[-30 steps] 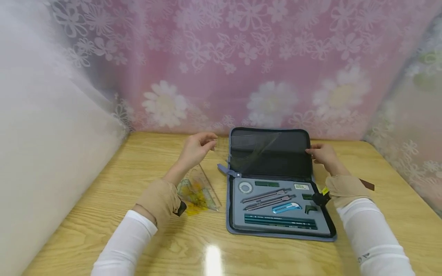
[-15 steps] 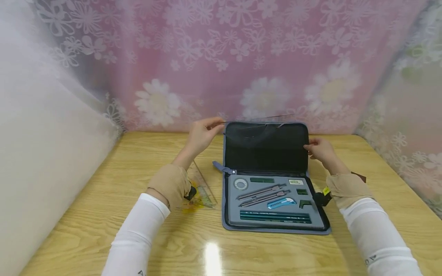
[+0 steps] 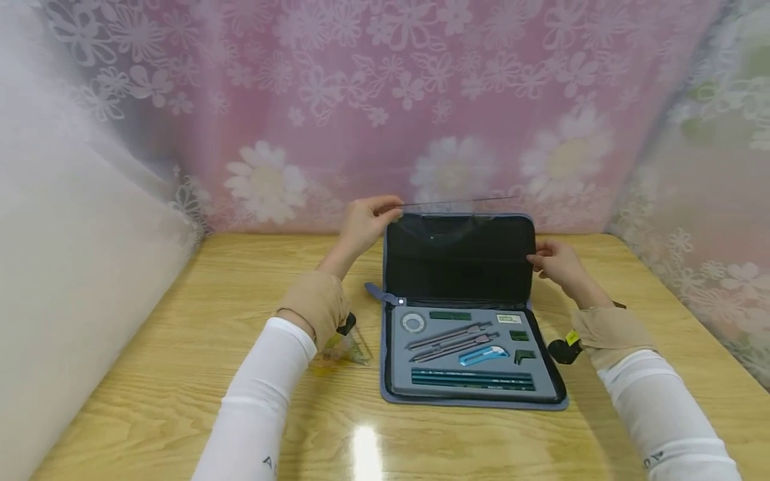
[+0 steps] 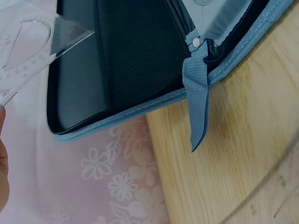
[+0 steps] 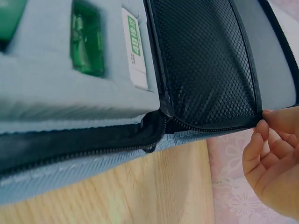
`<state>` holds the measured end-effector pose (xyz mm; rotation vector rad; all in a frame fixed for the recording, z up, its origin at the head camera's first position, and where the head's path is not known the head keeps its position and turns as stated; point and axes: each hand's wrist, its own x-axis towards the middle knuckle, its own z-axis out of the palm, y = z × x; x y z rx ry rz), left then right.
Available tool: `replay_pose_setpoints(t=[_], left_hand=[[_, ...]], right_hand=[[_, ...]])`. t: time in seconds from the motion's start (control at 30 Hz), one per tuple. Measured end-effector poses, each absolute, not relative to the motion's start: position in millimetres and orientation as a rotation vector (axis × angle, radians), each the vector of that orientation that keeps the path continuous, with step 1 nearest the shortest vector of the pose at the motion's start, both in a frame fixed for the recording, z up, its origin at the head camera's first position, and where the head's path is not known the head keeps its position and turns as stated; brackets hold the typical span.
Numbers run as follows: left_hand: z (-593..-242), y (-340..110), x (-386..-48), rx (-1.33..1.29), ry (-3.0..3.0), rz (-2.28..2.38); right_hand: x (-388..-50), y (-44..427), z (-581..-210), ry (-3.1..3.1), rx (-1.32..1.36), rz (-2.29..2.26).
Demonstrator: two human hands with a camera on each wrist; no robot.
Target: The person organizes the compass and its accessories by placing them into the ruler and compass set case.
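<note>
Clear set square up in the air, pinched at its left end between thumb and fingers of the left hand, long edge sticking out rightward just above the top of the case lid. Overlapping the lid in the left wrist view; actually touching or not, can't tell. Right hand over on the far side, apart from the set square, pinching the lid's right edge.

Mesh pocket inside that flipped-up lid, btw. Rest of the blue-grey zip case flat on the wooden table, strap poking out left. Grey insert pretty loaded: pale ring top left, slim green box beside it, two slanted metal compasses, blue cutter, green L-shaped piece, dark green pencils along the bottom. Also a white 4B eraser next to a small green see-through piece. Yellowish rulers left of the case, partly hidden behind the left wrist.
</note>
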<state>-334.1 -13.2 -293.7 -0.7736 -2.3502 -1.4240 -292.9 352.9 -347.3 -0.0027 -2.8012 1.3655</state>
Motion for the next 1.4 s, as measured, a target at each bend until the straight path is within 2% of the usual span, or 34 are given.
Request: replay_pose_setpoints(t=[0.23, 0.57, 0.83, 1.03, 1.4], left_hand=[[-303.9, -8.9, -337.5, -0.715, -2.409, -1.496], [-308.5, 1.6, -340.7, -0.775, -2.553, -1.462], [-312.8, 13.2, -340.3, -0.936, -2.646, -0.908], [-312.2, 20.8, -335.3, -0.954, -2.667, -0.486], [-306.0, 34.2, -331.1, -0.898, -2.800, -0.842]], right_hand=[[-288.0, 350.0, -349.0, -2.763, 0.090, 1.389], [-287.4, 350.3, -348.3, -2.700, 0.124, 1.323], [-281.8, 347.7, -345.1, -2.706, 0.134, 1.299], [-279.8, 349.5, -347.4, -2.685, 0.172, 1.328], [-277.2, 354.2, -352.3, -2.706, 0.098, 1.253]])
